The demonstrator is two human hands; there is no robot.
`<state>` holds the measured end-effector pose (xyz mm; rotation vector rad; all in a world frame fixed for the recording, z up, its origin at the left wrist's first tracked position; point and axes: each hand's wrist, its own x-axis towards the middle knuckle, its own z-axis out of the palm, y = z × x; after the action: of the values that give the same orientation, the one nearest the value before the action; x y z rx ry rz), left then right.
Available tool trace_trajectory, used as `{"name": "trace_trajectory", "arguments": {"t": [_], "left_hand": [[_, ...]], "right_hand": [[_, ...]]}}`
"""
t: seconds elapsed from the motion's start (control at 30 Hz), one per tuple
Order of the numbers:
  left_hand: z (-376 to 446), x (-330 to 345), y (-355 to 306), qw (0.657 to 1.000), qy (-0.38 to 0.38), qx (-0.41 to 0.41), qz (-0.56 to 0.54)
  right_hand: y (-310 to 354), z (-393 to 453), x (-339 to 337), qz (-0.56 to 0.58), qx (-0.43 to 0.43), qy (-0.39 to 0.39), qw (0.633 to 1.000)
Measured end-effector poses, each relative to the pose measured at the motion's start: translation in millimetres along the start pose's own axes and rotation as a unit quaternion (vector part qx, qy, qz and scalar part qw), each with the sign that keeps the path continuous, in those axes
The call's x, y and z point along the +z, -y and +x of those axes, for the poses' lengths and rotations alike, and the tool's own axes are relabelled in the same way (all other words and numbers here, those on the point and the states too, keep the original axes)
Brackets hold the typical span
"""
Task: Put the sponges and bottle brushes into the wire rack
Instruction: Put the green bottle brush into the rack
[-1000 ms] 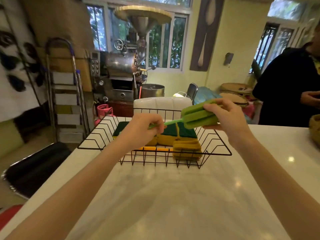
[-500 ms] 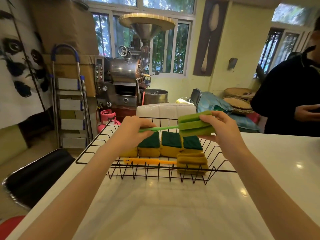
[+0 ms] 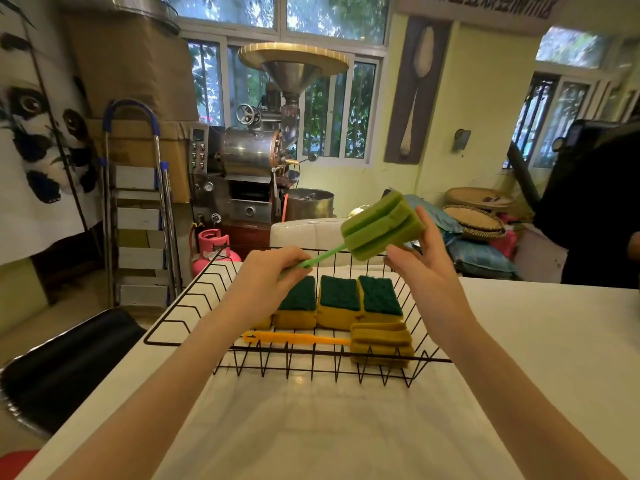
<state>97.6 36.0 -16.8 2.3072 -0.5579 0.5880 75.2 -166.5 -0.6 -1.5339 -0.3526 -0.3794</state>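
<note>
Green bottle brush (image 3: pixel 377 227) handle between left hand (image 3: pixel 273 271) fingers (image 3: pixel 298 258), above wire rack (image 3: pixel 194 299).

Green bottle brush (image 3: pixel 380 226) above wire rack (image 3: pixel 194 299)

Wire rack (image 3: pixel 180 308) on tabletop (image 3: pixel 519 341); three sponges (image 3: pixel 339 301) side by side inside, bottle brush (image 3: pixel 346 341) before them, second brush (image 3: pixel 377 226) above rack.
</note>
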Motion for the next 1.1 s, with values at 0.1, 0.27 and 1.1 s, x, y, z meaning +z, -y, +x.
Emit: {"name": "trace_trajectory", "arguments": {"t": [0.1,0.27,1.1], "left_hand": [[-2,4,-6,0.998,-0.045,0.005,-0.05],[-4,12,-27,0.911,-0.047,-0.12,-0.392],[-9,-55,2,0.94,0.252,-0.074,0.217]], "right_hand": [[-14,-3,7,0.011,0.032,-0.01,0.999],[-27,-19,26,-0.099,0.038,0.1,0.989],[-38,-2,-4,-0.402,0.038,0.244,0.882]]}}
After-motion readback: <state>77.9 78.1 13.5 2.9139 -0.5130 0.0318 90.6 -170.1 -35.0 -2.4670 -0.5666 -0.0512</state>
